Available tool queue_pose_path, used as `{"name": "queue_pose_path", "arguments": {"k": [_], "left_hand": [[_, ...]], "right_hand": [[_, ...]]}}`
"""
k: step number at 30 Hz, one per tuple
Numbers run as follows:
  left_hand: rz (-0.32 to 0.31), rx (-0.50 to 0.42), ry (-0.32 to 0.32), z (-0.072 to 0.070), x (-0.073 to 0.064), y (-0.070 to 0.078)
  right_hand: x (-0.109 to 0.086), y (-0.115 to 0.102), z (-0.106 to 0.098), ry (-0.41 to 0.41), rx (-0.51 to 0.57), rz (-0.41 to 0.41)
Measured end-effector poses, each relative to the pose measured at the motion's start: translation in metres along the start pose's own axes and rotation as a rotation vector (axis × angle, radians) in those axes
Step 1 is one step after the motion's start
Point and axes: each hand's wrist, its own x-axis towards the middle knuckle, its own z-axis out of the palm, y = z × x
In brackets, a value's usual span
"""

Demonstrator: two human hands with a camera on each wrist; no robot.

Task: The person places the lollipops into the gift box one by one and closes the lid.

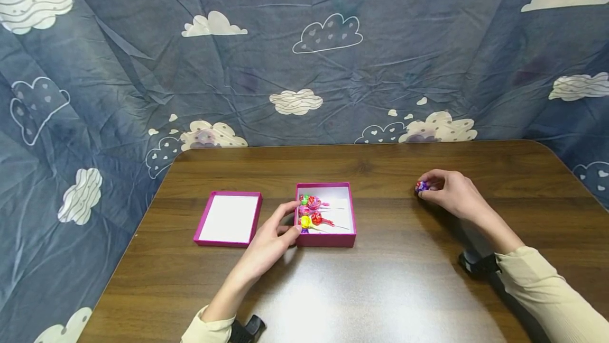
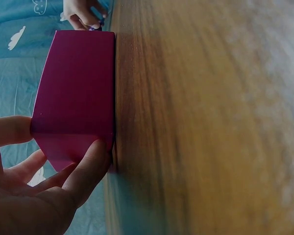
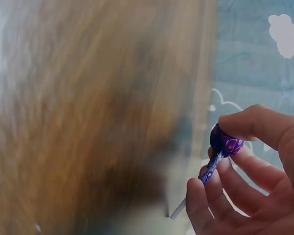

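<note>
An open magenta box (image 1: 328, 240) stands on the table, its white inside holding several wrapped lollipops (image 1: 316, 218) with green, red, pink and yellow heads. My left hand (image 1: 268, 242) holds the box at its left end, thumb by the near corner and the other fingers along that side. In the left wrist view, the box's plain outer wall (image 2: 81, 81) faces the camera. Far to the right, my right hand (image 1: 454, 194) pinches a purple-wrapped lollipop (image 3: 230, 144) by its head. Its white stick points down past the fingers in the right wrist view.
The box's lid (image 1: 227, 218), white inside with a magenta rim, lies left of the box. A brown wooden table (image 1: 380, 279) carries everything. Behind it hangs a blue cloth (image 1: 261, 68) printed with clouds. Dark straps with devices (image 1: 478, 263) sit on both wrists.
</note>
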Motion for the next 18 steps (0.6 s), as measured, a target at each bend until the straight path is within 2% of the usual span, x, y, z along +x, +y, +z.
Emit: {"name": "queue_pose_path", "arguments": {"k": [5, 11, 18], "left_hand": [[0.002, -0.004, -0.003, 0.0, 0.001, -0.001], [0.007, 0.003, -0.001, 0.0, 0.001, -0.001], [0.016, 0.005, -0.003, 0.0, 0.001, -0.001]], "right_hand": [[-0.006, -0.009, 0.004, 0.026, 0.043, -0.023], [-0.015, -0.022, 0.012, 0.066, 0.153, -0.065], [-0.02, -0.034, 0.016, 0.048, 0.3, -0.086]]}}
